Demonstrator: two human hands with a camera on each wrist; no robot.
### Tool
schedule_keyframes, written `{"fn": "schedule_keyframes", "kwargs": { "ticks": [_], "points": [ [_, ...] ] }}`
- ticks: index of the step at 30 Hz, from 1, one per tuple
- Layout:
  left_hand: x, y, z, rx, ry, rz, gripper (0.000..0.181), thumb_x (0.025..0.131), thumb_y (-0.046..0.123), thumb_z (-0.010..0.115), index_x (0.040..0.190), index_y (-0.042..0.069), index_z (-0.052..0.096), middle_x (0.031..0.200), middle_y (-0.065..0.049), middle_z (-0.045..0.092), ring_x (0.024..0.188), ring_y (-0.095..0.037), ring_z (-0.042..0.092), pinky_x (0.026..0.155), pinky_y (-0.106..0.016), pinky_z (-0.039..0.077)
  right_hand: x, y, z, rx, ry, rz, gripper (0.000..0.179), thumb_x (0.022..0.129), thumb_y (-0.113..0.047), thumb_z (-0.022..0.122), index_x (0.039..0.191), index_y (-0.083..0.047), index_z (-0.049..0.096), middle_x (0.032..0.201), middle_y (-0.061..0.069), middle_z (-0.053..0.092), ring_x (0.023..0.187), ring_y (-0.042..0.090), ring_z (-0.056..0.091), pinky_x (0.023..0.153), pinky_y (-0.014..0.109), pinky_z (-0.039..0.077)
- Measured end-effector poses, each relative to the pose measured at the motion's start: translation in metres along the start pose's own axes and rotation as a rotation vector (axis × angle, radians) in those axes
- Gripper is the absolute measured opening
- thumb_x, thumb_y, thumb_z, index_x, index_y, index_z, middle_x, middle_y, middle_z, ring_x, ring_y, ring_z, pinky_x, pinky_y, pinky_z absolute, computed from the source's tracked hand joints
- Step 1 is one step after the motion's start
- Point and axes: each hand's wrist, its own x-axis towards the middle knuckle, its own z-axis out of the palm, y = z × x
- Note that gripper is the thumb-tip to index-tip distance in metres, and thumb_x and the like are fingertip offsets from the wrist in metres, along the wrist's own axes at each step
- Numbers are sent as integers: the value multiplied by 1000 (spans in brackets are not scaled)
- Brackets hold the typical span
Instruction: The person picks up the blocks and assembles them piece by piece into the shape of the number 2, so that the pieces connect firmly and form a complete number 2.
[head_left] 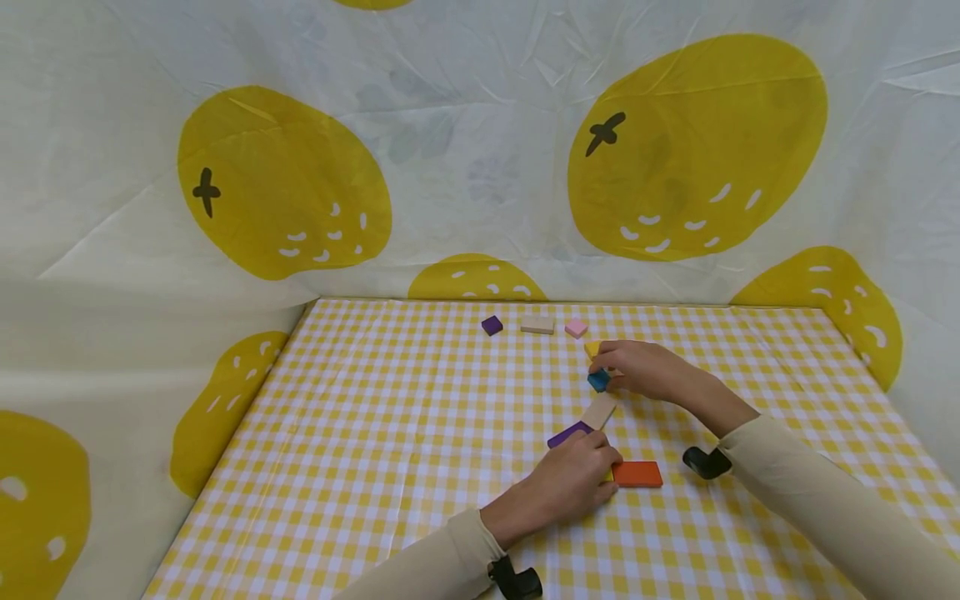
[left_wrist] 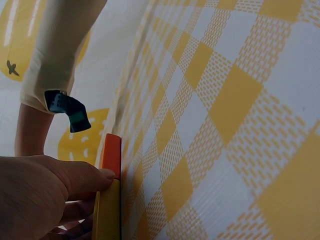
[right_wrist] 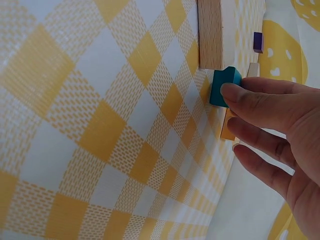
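My right hand (head_left: 647, 369) pinches a small blue block (right_wrist: 223, 90) with a notched edge between thumb and fingers, low over the checked cloth. Just behind it is a yellow block (head_left: 592, 348), partly covered by the fingers. On the near side, a plain wooden block (head_left: 599, 412) lies slantwise, its end close to the blue one. A purple block (head_left: 567, 434) meets its lower end, partly behind my left hand (head_left: 573, 479). That hand grips a yellow block (left_wrist: 107, 210), mostly hidden from above. Its thumb lies by the joint with an orange-red block (head_left: 637, 474), which touches the yellow block end to end.
Toward the table's back edge lie a small purple block (head_left: 492, 326), a plain wooden block (head_left: 537, 325) and a pink block (head_left: 576, 328). A yellow-and-white checked cloth (head_left: 360, 467) covers the table. Fruit-printed sheeting (head_left: 480, 183) hangs behind and beside it.
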Motion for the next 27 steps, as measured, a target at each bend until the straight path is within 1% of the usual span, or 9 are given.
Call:
{"fn": "schedule_keyframes", "kwargs": {
  "ticks": [4,6,10,14,22,27],
  "points": [
    [0,-1,0,-10,-8,-2,24,94,34,72,111,18,75,105,6,66,94,-4,60,90,-18,45,-2,-1,-2,0,-17,20,24,83,-12,83,105,-14,76,100,0,64,85,19,67,65,32,54],
    [0,-1,0,-12,-11,-2,24,94,34,72,112,18,75,105,6,66,95,-4,60,90,-18,45,-3,-1,-2,-6,-23,30,28,82,-13,84,109,-14,77,100,1,65,83,17,66,64,31,53],
    [0,-1,0,-3,-13,1,25,95,35,72,112,18,75,106,6,66,96,-4,60,91,-18,45,-7,-3,-3,-37,-38,48,37,81,-17,86,116,-17,76,100,1,63,76,11,61,57,27,47],
    [-1,0,0,-2,-10,3,25,94,35,72,112,18,75,106,6,66,96,-5,60,91,-17,45,-10,-5,-4,-60,-56,55,37,82,-16,84,117,-22,76,99,1,62,70,7,56,53,24,42],
    [0,0,0,-15,-14,-4,25,94,35,73,112,18,75,106,6,66,97,-5,60,91,-17,45,-12,-4,-3,-79,-62,53,34,83,-13,84,115,-22,77,99,0,63,70,7,56,54,24,42],
    [0,-1,2,-7,-10,-2,24,94,35,73,111,17,75,105,7,66,97,-4,60,92,-18,44,-13,-3,-2,-90,-44,47,31,82,-14,85,111,-22,78,97,-2,63,73,8,59,55,25,45]
  ]
}}
